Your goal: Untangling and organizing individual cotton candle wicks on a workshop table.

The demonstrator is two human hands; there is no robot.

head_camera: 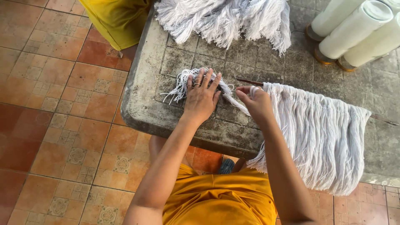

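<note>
Counter [166,50] is grey, stained concrete w/ a tile-like grid, rounded front edge. At its far side lies a big heap of white yarn [225,18], strands spilling toward the middle. Far right corner: three white thread cones [354,29] lying tilted, brownish bases pointing left. Behind the counter's left corner, a yellow cloth [118,18], prob. another person's garment, can't tell more. Floor [54,125] is orange-brown patterned tile.

Nothing sits between the hands and the yarn they work; the far heap is well apart from them.

Left hand [202,98] lies flat, fingers spread, ring on one finger, pressing down a small yarn bundle [183,83] near the counter's front-left. Loose thin ends fan out left of the hand. A twisted strand runs from under it toward the right hand [254,102], which is pinched shut on that strand, thumb & fingers together.

Right of that hand hangs a wide yarn fringe [321,133], off-white, many parallel strands draped over the counter's front edge, seemingly strung on a thin dark rod [250,82] whose tip shows just beyond the right hand. Fringe ends look ragged at bottom.
</note>
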